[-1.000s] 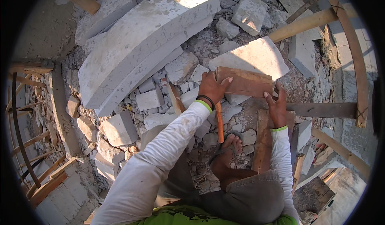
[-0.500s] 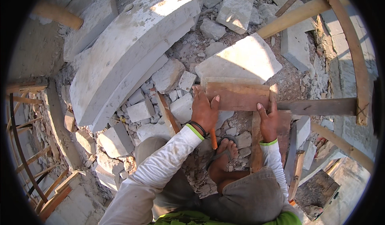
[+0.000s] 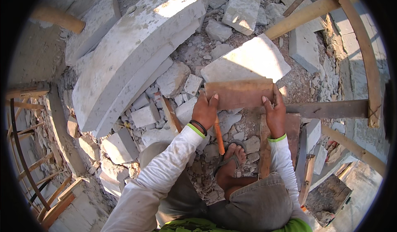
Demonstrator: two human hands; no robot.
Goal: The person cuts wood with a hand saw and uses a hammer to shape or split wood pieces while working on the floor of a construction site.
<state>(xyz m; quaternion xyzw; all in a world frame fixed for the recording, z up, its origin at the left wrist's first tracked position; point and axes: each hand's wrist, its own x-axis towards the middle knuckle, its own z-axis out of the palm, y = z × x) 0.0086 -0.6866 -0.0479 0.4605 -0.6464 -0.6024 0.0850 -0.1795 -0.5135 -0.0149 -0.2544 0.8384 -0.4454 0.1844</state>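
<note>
A short reddish-brown wooden board [image 3: 239, 94] is held level between both my hands. My left hand [image 3: 204, 111] grips its left end, thumb on the upper face and fingers mostly hidden behind. At the right end my right hand [image 3: 274, 115] clasps it the same way. Just beyond the board lies a pale, sunlit block [image 3: 248, 60]. An orange handle [image 3: 218, 137] shows below the board, beside my left hand; what it belongs to is hidden. Another brown board [image 3: 292, 132] stands next to my right wrist.
Large stacked curved white slabs [image 3: 136, 45] fill the upper left. Broken blocks and rubble [image 3: 145, 115] surround my sandalled foot [image 3: 231, 161]. To the right, a dark plank [image 3: 326, 109] meets an upright wooden strip [image 3: 368, 54], with round poles [image 3: 306, 17] nearby. A wooden lattice [image 3: 31, 149] stands at left.
Both hands have shifted the board slightly left and tilted it a little the other way. My left hand has moved left and down, showing more of the orange handle.
</note>
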